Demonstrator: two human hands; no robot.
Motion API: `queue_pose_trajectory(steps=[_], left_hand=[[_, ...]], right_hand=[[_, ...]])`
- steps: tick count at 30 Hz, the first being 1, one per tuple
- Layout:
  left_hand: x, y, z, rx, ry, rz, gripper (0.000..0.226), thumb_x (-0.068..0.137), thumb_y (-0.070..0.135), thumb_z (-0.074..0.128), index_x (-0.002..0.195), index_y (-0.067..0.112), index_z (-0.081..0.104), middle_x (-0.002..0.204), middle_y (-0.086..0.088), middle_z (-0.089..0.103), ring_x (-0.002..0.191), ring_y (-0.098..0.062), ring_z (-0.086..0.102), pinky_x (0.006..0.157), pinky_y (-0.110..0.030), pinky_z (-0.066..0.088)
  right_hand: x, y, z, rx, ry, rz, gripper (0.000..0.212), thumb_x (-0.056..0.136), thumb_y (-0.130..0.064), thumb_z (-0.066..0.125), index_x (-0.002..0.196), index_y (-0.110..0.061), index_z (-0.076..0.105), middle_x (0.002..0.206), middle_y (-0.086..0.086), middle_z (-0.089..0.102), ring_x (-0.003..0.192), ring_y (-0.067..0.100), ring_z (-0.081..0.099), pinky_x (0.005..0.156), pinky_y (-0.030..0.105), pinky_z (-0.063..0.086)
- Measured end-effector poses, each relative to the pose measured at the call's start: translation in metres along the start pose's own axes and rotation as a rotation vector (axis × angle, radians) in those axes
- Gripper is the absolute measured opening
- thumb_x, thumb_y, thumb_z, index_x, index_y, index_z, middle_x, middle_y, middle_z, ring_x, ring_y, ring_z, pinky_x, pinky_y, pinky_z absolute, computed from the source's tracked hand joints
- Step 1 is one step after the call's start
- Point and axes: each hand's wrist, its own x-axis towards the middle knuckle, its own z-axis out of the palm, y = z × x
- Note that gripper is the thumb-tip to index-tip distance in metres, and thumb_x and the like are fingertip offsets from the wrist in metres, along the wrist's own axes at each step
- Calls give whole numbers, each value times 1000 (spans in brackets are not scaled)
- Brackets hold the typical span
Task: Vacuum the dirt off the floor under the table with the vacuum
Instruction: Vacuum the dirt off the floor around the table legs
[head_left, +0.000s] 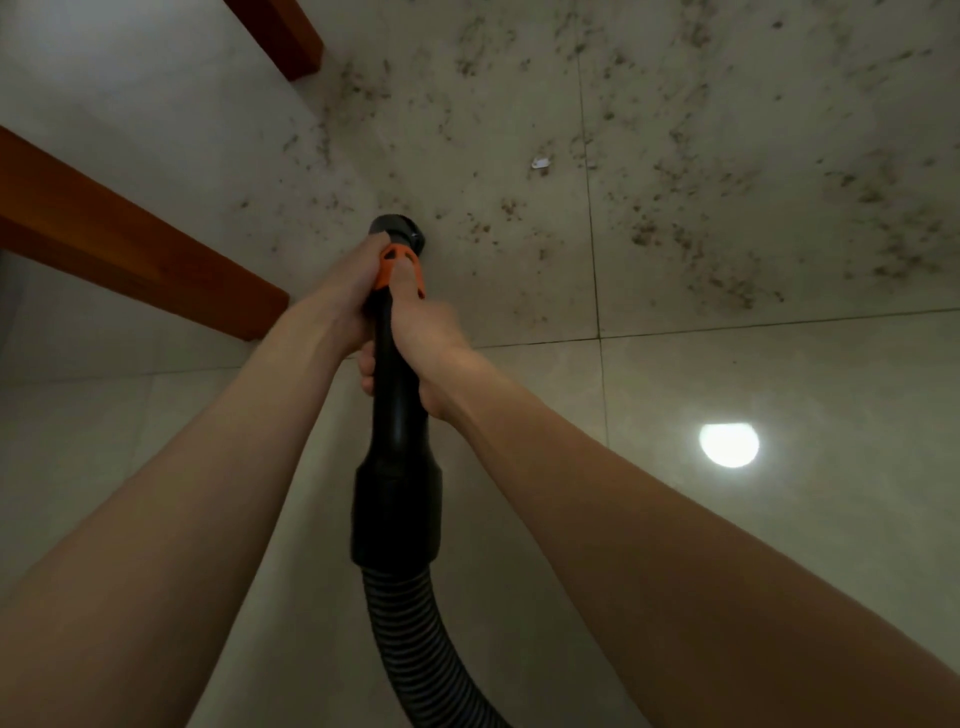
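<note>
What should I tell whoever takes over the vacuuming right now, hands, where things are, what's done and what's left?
Left hand and right hand both grip the vacuum wand, the right thumb on its orange collar.
The nozzle points down at the tiled floor, beside the near table leg; the hose trails back toward you.
Done: tiles near you look free of dirt.
Left: dirt speckles the tiles beyond and right of the nozzle, up to the far table leg, plus a small white scrap.
</note>
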Motion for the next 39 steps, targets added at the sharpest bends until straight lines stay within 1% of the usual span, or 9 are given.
queue_pose_trajectory(steps=[7,11,16,19,22,29,31,34,39], left_hand=[[-10,-4,6,91,-30,-11,31,97,36,44,77,13,50,71,-4,49,60,-13,48,33,-11,39],[-22,-8,12,141,-80,-13,33,97,37,45,76,13,51,67,-2,48,57,-12,47,38,-12,40],[-35,-13,15,157,-118,-17,32,98,36,44,78,11,49,67,-5,46,56,-14,45,34,-11,39],[-41,-14,12,183,-115,-27,31,97,35,45,82,9,49,72,-8,50,59,-16,49,35,-14,42],[-49,-16,12,200,-114,-27,29,97,34,45,82,9,48,75,-9,50,61,-17,49,36,-15,43],[-61,-26,4,232,-130,-67,30,97,37,45,83,10,48,74,-8,48,61,-15,47,54,-25,41],[-67,-29,2,235,-134,-76,31,97,37,44,81,10,47,72,-7,46,60,-15,45,52,-24,41],[-73,-33,-5,246,-153,-88,33,97,39,43,82,10,48,72,-7,47,60,-15,46,39,-14,41],[-82,-43,-7,255,-170,-108,32,96,37,44,79,11,48,70,-7,46,58,-15,45,42,-16,41]], right_hand=[[-14,8,-9,53,11,-26,54,97,-56,35,88,-6,54,43,5,49,36,16,50,38,22,46],[-27,14,-12,58,45,-41,54,97,-56,33,85,-7,54,51,8,51,40,18,51,42,24,46],[-43,19,-14,116,66,-8,58,96,-58,35,96,-4,57,50,7,50,39,17,51,44,26,48],[-52,22,-12,136,78,6,55,96,-57,35,84,-6,54,45,6,49,37,17,49,44,27,47],[-61,24,-10,158,82,19,53,96,-57,36,83,-7,52,49,6,48,38,16,49,44,26,47],[-78,34,-5,165,69,54,52,96,-57,34,82,-10,51,54,6,49,42,15,50,44,26,48],[-82,37,-4,162,68,63,52,96,-57,34,83,-10,51,56,6,49,42,15,50,44,26,48],[-92,40,-2,158,53,85,51,96,-57,34,82,-11,50,58,6,49,44,15,50,44,25,48],[-104,48,-3,152,64,100,53,97,-57,33,81,-9,50,57,7,49,42,15,50,44,25,47]])
